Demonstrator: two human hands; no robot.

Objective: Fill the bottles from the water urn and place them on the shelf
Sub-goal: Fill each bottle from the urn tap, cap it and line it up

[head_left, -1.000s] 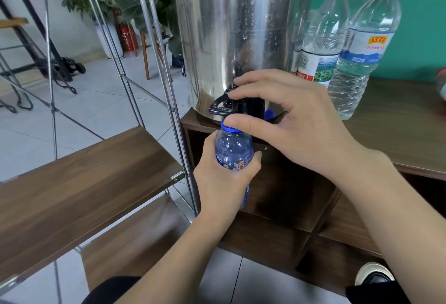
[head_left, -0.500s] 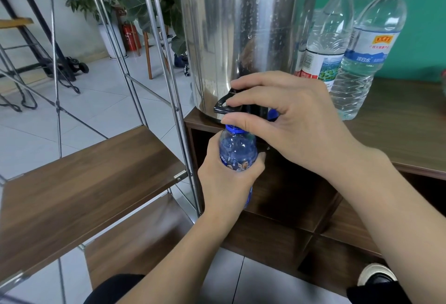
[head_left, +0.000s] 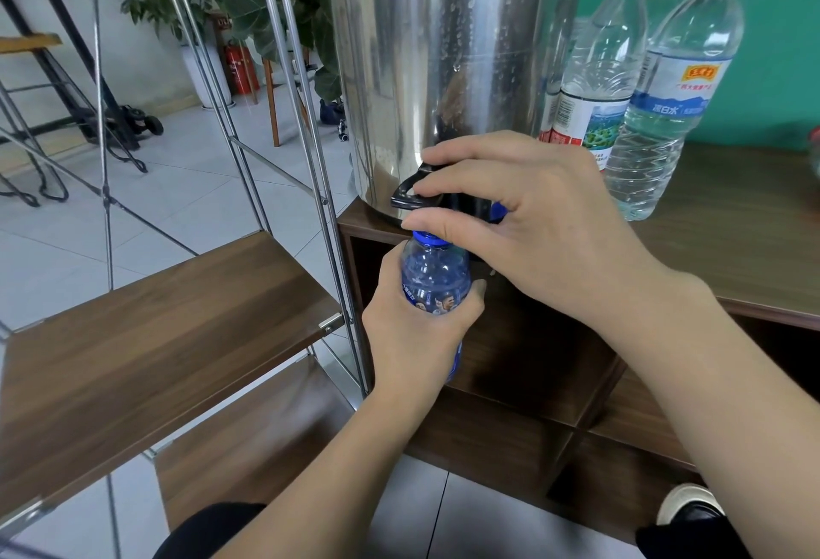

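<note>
Green wall behind, pale floor tiles below, and a dark wood cabinet (head_left: 732, 248) carrying a tall steel urn (head_left: 443, 70) beaded with droplets. At its base juts a black tap lever (head_left: 410, 197). The right hand (head_left: 541, 225) reaches across to it: the forefinger lies curled over the top of the lever and the thumb sits just beneath, right above the neck of a small blue bottle (head_left: 435, 283). The left hand (head_left: 412, 336) holds that bottle upright, fingers wrapped round its labelled middle, its blue-ringed mouth directly under the tap and close below the right thumb. Whether water is running I cannot tell. Beyond the right knuckles, beside the urn, stand clear water bottles on the cabinet top, one with a red cap (head_left: 594, 70), one with a white cap (head_left: 674, 92). Left of the left hand stands a metal-framed shelf (head_left: 155, 336) with wooden boards
</note>
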